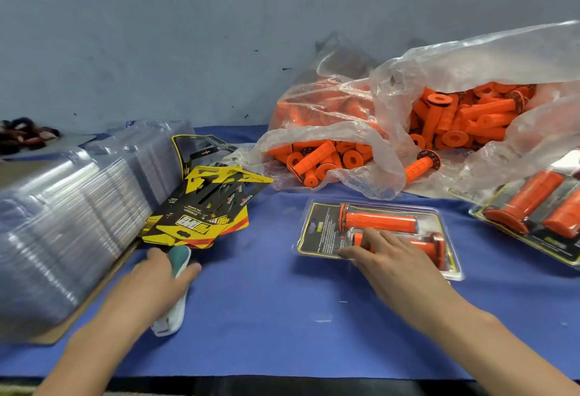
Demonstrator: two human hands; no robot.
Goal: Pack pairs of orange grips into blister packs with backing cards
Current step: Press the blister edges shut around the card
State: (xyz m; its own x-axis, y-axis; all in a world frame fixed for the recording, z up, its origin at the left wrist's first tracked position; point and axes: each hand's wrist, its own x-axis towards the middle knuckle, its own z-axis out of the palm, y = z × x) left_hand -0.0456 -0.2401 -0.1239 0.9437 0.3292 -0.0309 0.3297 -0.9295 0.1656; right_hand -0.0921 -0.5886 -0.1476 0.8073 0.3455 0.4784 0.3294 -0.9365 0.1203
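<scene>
1. The blue tabletop runs across the near edge, with both forearms reaching in over it.
2. The left hand curls its thumb and fingers round a white and teal tool, which lies on the tabletop just in front of the cards.
3. The right hand lies flat with its fingers spread and fairly straight, pressing on the near edge of a blister pack. It hides part of the lower of the two orange grips inside.
4. Left of the left hand, a long stack of clear shells lies on its side, blurred, with brown board under it.
5. A fanned pile of yellow and black backing cards leans against that stack.
6. At the right edge lies a finished pack, partly out of view.
7. Beyond it, two crumpled plastic bags spill loose grips; one grip lies outside on the tabletop.
8. At far left a dark bundle sits, too blurred to tell, against the grey wall.
</scene>
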